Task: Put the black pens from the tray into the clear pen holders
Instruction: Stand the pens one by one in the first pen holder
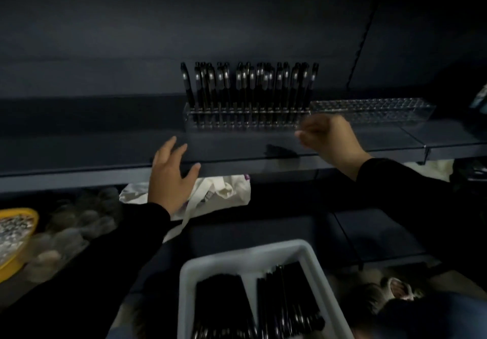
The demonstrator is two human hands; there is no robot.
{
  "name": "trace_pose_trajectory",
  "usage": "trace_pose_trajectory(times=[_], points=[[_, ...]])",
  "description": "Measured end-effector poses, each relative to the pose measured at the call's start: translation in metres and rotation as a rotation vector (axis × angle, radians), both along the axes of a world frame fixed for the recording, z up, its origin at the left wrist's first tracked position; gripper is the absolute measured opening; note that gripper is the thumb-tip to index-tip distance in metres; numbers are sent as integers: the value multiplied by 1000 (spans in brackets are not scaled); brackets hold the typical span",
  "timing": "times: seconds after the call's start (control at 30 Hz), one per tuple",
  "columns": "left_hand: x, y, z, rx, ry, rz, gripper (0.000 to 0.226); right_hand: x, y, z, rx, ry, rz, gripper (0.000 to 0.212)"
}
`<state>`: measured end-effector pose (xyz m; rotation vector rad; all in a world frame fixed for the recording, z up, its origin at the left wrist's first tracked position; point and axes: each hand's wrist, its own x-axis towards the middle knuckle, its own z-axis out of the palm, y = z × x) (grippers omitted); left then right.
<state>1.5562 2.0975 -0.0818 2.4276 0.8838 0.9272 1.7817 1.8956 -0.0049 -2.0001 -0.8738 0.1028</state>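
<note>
- The left hand is spread, fingers straight and apart, its fingertips at the front edge of the shelf; it holds nothing
- The right hand is raised in front of the shelf with its fingers curled inward; it is blurred, and I cannot tell whether it pinches anything
- Both arms wear black sleeves
- A clear holder stands on the shelf, filled with black pens standing upright in rows
- A second clear holder stands just to the right of the first, touching or nearly touching it end to end, with no pens in the part that shows
- The right hand sits in front of the spot where the two holders meet
- A grey tray is at the bottom centre, below the shelf, between the two arms
- More black pens lie flat in the tray in two bundles, one left and one right, with a gap between them
- A small dark smudge shows on the shelf in front of the filled holder; what it is cannot be told
- A white cloth bag lies under the shelf, partly behind the left hand
- A yellow bowl with small pieces in it is at the far left, with blurred clear round things beside it
</note>
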Motion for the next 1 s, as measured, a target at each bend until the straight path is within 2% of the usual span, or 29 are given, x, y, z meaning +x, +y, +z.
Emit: trace_pose_trajectory(times=[0.1,0.17,0.3,0.37,0.43,0.5,0.57,0.67,0.73,0.8,0.9,1.0], points=[[-32,-30,-47,129,62,-109,49,-35,-11,-42,-5,-20,81,17],[-52,-48,-87,91,182,-158,56,-57,-18,-77,-20,20,146,13],[-78,-72,-149,-237,604,-36,74,-92,-33,-158,-158,159,240,28],[-84,-78,-168,-395,730,60,79,-104,-40,-194,-307,115,248,22],[-89,-81,-183,-562,731,134,84,-113,-48,-221,-463,144,318,14],[-95,-83,-197,-711,687,182,84,-116,-53,-244,-626,143,412,15],[-99,-86,-207,-774,564,216,75,-116,-56,-261,-766,131,521,20],[-99,-95,-206,-789,486,268,64,-121,-58,-274,-864,249,558,17],[-98,-98,-206,-772,499,285,59,-121,-60,-284,-865,135,567,21],[-98,-99,-206,-755,488,295,53,-117,-60,-292,-861,113,616,26],[-98,-100,-206,-757,470,295,49,-114,-57,-284,-935,-36,759,16],[-99,-100,-207,-757,455,295,46,-113,-51,-273,-969,-202,865,17]])
